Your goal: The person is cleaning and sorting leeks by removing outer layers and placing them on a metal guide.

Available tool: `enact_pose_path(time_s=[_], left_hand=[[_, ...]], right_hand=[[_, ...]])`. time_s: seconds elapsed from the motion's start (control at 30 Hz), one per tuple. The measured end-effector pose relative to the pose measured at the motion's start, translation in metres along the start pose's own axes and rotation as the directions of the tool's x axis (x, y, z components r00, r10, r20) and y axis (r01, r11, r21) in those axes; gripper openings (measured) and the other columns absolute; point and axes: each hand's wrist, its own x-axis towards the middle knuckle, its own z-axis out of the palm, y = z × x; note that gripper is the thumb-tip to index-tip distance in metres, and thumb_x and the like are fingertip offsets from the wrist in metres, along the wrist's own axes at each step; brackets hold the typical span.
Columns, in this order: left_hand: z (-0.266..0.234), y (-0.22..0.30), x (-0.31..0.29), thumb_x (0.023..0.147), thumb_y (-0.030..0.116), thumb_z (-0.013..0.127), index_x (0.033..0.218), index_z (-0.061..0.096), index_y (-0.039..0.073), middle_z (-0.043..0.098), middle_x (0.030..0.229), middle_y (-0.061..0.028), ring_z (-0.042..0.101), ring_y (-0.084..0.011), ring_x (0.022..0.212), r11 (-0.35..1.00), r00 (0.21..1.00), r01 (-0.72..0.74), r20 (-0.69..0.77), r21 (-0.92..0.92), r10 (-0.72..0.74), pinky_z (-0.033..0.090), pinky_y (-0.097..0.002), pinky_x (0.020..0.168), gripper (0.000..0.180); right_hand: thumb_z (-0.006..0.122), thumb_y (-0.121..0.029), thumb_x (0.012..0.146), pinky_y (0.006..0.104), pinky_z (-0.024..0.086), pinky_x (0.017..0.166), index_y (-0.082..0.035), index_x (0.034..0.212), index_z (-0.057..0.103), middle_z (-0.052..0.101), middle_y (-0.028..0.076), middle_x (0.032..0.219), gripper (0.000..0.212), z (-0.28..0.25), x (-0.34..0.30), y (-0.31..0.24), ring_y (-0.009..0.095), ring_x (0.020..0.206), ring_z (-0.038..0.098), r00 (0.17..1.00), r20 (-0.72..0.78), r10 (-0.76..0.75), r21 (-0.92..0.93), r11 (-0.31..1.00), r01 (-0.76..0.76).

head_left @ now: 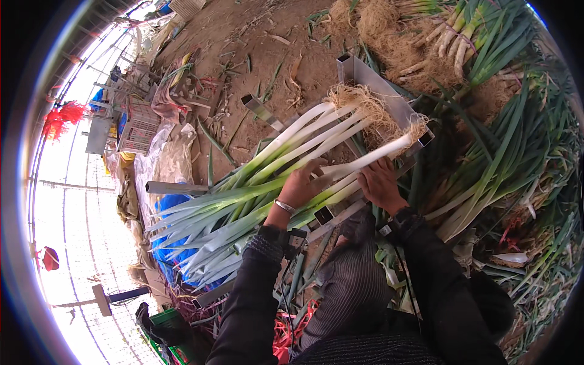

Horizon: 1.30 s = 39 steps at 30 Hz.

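Left hand (pixel 301 185) curls its fingers round the shaft of one leek (pixel 389 148), and the right hand (pixel 382 184) touches the same leek nearer its roots, though I cannot tell from where I stand whether those fingers are fully closed. Widest of all is the brown earth floor (pixel 261 30), strewn with scraps of leaf toward the far side. Next comes the heap of leeks (pixel 511 146) filling the right side, green leaves tangled, with pale roots showing at its far end. A metal frame (pixel 371 79) of square tubing stands in the middle, its open tube ends poking out on several sides. Across it lies a loose bunch of leeks (pixel 243 198), roots to the far right, leaf tips fanned to the near left; the handled leek lies along the bunch's right edge. Blue sheeting (pixel 172 201) shows around those tips. Smaller again, a pale slatted crate (pixel 139 128) sits on the far left, and a hammer-like tool (pixel 102 300) with a dark handle is at the near left. Smallest is a silver bracelet (pixel 285 206) on the left wrist
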Motion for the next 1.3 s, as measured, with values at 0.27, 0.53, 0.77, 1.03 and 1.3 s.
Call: enact_pose_path(time_s=[0.27,0.53,0.77,1.03,1.3], left_hand=[[0.019,-0.018,-0.006,0.080,0.023,0.073,0.118,0.065,0.020,0.067,0.101,-0.0043,0.066,-0.0306,0.091,0.923,0.953,-0.174,-0.178,0.343,0.246,0.055,-0.0399,0.074,0.039],[0.056,-0.020,-0.002,0.083,0.024,0.066,0.121,0.064,0.024,0.063,0.095,-0.0070,0.065,-0.0310,0.084,0.829,0.944,0.023,-0.284,0.559,0.166,0.053,-0.0450,0.068,0.038],[0.067,-0.010,0.002,0.085,0.026,0.064,0.124,0.061,0.023,0.061,0.100,-0.0133,0.066,-0.0347,0.086,0.833,0.954,0.165,-0.300,0.529,0.001,0.054,-0.0476,0.069,0.039],[0.070,-0.018,-0.005,0.083,0.025,0.065,0.124,0.061,0.023,0.060,0.100,-0.0119,0.064,-0.0351,0.092,0.878,0.971,0.126,-0.239,0.461,-0.014,0.054,-0.0471,0.070,0.041],[0.076,-0.040,-0.003,0.079,0.018,0.067,0.116,0.066,0.020,0.059,0.099,-0.0077,0.059,-0.0314,0.096,0.883,0.932,0.007,-0.322,0.469,0.164,0.052,-0.0463,0.073,0.036]], right_hand=[[0.059,-0.025,0.087,0.0481,0.033,0.105,-0.009,0.104,0.064,0.059,0.011,0.111,0.024,-0.002,0.002,-0.001,0.032,0.113,0.049,1.000,-0.028,-0.010,0.047,0.999,0.012],[0.060,-0.024,0.085,0.0485,0.036,0.101,-0.009,0.103,0.064,0.058,0.012,0.107,0.024,-0.004,0.005,-0.003,0.034,0.113,0.050,0.998,-0.056,0.011,0.079,0.997,-0.007],[0.067,-0.019,0.080,0.0485,0.040,0.096,-0.008,0.095,0.066,0.058,0.013,0.105,0.018,-0.003,0.008,-0.003,0.034,0.104,0.055,0.994,-0.110,0.012,0.112,0.994,0.001],[0.066,-0.020,0.080,0.0483,0.040,0.095,-0.008,0.095,0.066,0.056,0.013,0.111,0.019,-0.014,0.012,-0.019,0.035,0.107,0.052,0.992,-0.074,0.101,0.140,0.986,-0.090],[0.064,-0.023,0.082,0.0491,0.033,0.103,-0.008,0.107,0.063,0.055,0.010,0.119,0.029,0.001,0.022,-0.042,0.033,0.121,0.047,0.999,-0.029,0.027,0.044,0.999,-0.026]])
